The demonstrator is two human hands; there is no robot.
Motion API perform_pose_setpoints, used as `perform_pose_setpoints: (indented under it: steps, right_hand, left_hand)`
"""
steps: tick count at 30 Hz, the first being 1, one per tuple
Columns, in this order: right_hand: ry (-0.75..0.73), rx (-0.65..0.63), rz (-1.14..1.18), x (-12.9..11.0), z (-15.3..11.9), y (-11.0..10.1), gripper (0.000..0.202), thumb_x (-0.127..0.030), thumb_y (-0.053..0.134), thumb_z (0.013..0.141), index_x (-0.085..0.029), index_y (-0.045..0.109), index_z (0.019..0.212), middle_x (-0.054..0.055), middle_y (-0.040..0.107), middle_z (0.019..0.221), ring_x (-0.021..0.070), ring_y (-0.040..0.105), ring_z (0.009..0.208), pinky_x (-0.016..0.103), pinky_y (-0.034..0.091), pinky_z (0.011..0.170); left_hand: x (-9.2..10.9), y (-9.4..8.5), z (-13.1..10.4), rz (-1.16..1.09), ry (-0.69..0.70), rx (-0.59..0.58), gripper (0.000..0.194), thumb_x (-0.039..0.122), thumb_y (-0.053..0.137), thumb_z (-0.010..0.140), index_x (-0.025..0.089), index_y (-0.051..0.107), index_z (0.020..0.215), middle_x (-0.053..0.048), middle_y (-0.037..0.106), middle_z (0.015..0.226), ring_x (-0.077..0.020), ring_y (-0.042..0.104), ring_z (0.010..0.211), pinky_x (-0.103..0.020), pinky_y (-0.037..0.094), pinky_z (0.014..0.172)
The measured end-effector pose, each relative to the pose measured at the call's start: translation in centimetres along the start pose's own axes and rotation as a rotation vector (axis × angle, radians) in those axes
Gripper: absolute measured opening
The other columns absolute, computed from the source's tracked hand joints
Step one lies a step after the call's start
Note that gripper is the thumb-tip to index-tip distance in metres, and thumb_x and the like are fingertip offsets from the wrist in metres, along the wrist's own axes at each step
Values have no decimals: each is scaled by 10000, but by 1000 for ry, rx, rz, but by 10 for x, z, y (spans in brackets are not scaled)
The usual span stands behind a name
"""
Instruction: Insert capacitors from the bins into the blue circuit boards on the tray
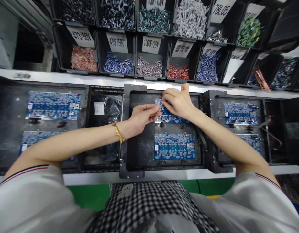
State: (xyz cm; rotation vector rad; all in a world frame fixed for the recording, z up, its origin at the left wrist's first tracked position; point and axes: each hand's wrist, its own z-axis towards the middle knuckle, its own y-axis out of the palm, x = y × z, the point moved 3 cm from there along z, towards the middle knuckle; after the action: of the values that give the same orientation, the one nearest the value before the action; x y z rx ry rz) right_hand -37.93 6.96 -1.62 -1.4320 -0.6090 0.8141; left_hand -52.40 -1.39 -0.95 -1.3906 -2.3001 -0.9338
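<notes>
Along the bench [188, 174], I see a black tray [139, 145] bearing two circuit boards: the lower board [175, 146] lies uncovered, the upper board [169, 118] partly behind the hands. The right hand [178, 102] curls over it; the left hand [142, 119] presses its fingertips together at its left end. Whether either pinches anything, I cannot tell.

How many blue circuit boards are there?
6. Left tray: upper-left board, lower-left board. Middle tray: upper-middle board, lower-middle board. Right tray: upper-right board, lower-right board. Three are partly covered; more may be hidden.
</notes>
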Motion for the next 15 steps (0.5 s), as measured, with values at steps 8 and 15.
perform_pose_setpoints:
  steps: [8, 15]
  right_hand:
    - [32, 175, 188, -56, -26, -46, 178, -333, 484, 942, -219, 621, 929, -16, 699, 961, 173, 613, 848, 390, 250, 833]
    - [173, 166, 311, -67, -54, -65, 137, -262, 486, 929, -205, 549, 822, 13, 685, 917, 187, 622, 892, 356, 280, 770]
  left_hand:
    - [-10, 8, -7, -61, 54, -44, 88, 60, 611, 843, 84, 645, 766, -8, 658, 679, -49, 599, 627, -185, 485, 700]
    - [69, -53, -21, 240, 448, -54, 63, 85, 639, 831, 138, 629, 798, 31, 670, 739, -31, 581, 716, -139, 478, 726]
